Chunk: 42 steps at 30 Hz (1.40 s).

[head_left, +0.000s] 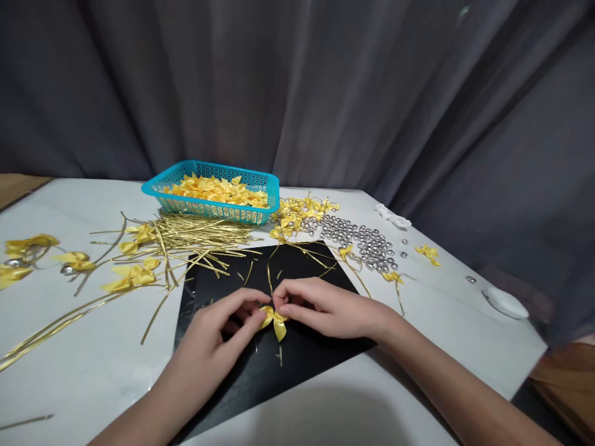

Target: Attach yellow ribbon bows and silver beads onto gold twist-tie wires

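Pinching the yellow bow [275, 320] at frame center, left hand [218, 328] and right hand [320, 306] both closed on it (gold tie [268, 275] runs up from the knot). Next twist needs steady fingertips, I judge.

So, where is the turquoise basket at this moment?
In the head view the turquoise basket stands far back on the white table, left of centre, just behind the gold wire ties and left of the silver beads.

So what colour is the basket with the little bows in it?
The basket is turquoise blue, seen clearly in the head view.
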{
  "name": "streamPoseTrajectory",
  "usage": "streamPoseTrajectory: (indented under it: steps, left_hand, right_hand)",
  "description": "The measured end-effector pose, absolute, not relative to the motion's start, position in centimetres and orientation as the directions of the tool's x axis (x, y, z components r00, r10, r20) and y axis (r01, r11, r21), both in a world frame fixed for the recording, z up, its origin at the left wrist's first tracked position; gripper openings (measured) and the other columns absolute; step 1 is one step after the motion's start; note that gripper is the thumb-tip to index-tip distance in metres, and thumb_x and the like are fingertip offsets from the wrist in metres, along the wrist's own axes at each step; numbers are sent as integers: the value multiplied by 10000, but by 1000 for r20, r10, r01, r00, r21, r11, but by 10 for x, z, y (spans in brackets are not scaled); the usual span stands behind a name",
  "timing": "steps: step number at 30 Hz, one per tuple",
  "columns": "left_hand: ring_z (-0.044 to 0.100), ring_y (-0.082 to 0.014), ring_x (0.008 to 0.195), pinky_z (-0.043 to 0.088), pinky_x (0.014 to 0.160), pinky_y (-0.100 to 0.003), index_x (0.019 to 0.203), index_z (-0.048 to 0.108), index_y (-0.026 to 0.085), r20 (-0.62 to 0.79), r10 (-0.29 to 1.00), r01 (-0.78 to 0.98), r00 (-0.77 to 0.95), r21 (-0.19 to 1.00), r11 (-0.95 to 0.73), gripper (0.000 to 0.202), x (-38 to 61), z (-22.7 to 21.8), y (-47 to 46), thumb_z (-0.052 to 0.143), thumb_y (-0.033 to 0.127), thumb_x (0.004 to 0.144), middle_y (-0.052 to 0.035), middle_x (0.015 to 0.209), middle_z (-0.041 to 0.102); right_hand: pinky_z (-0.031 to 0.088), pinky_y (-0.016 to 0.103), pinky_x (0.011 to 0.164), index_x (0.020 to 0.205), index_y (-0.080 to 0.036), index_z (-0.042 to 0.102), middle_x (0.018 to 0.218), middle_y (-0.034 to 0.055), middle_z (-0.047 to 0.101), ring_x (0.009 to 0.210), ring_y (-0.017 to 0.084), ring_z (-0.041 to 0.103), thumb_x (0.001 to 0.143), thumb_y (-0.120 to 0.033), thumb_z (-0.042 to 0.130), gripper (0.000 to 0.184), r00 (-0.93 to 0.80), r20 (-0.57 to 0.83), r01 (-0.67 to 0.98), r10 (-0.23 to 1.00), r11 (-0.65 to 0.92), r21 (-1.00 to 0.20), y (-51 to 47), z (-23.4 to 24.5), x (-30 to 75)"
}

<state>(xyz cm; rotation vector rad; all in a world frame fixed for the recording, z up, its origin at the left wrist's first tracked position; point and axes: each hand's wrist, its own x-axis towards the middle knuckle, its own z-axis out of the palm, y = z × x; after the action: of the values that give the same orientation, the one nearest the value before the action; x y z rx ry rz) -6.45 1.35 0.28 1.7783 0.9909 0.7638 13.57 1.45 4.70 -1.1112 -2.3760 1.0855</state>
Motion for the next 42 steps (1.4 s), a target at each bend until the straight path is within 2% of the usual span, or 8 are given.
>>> streamPoseTrajectory:
  steps: [4, 9, 13, 24, 26, 30, 33, 42]
  left_hand:
    - [619, -134, 743, 462, 634, -194, 923, 649, 253, 112, 843, 306, 527, 900, -311, 181, -64, 3, 12, 495, 323, 858, 9, 854, 680]
    - [590, -131, 670, 435, 572, -194, 884, 636, 232, 27, 838, 341, 544, 906, -251, 193, -63, 3, 14, 485, 348, 852, 13, 766, 664]
    - [568, -134, 673, 418, 595, -209, 834, 605, 230, -14, 831, 377, 556, 895, -238, 211, -64, 1, 14, 468, 389, 858, 19, 742, 631]
    - [537, -173, 638, 380, 591, -273, 851, 425, 249, -24, 781, 543, 625, 731, -412, 232, -65, 1, 6, 235, 357, 927, 14, 726, 548]
    - [531, -170, 626, 387, 590, -274, 854, 414, 250, -35, 784, 542, 620, 741, -397, 230, -65, 0, 7, 224, 357, 929, 17, 723, 537]
    - [535, -168, 653, 414, 625, -271, 848, 410, 246, -10, 808, 509, 589, 781, -361, 225, -65, 1, 8, 235, 362, 931, 14, 735, 527]
    - [538, -170, 656, 417, 629, -267, 840, 415, 245, 12, 816, 496, 578, 789, -363, 226, -65, 3, 7, 243, 361, 931, 11, 728, 528]
    - [512, -171, 590, 381, 566, -265, 826, 420, 248, 7, 805, 511, 594, 769, -384, 230, -64, 3, 6, 245, 360, 926, 20, 687, 518]
  right_hand:
    - [356, 152, 618, 892, -119, 531, 730, -19, 513, 612, 47, 420, 915, -190, 428, 127, -656, -65, 521, 752, 389, -760, 14, 48, 137]
    - [356, 151, 605, 877, -117, 530, 748, -6, 520, 640, 53, 435, 916, -208, 428, 143, -656, -91, 529, 749, 370, -764, 15, 49, 137]
    - [350, 157, 596, 886, -125, 530, 749, -7, 524, 638, 58, 432, 918, -222, 427, 145, -645, -117, 557, 755, 361, -748, 16, 50, 138]
    - [373, 179, 635, 867, -133, 486, 770, 3, 512, 684, 73, 460, 947, -241, 353, 189, -645, -201, 655, 737, 398, -643, 13, 60, 141]
    - [375, 164, 585, 858, -135, 479, 741, -4, 508, 630, 60, 455, 942, -244, 362, 181, -634, -210, 644, 745, 358, -676, 13, 59, 141]
    - [363, 126, 450, 893, -141, 472, 695, -25, 514, 493, 30, 462, 901, -282, 449, 143, -620, -260, 547, 740, 170, -820, 14, 50, 139]
    - [380, 118, 423, 890, -147, 464, 643, -45, 479, 459, 29, 457, 898, -284, 446, 138, -609, -274, 508, 745, 101, -855, 15, 45, 139]
    - [353, 121, 456, 842, -165, 402, 575, -62, 430, 459, 29, 436, 944, -244, 347, 140, -607, -261, 612, 751, 231, -757, 13, 54, 139]
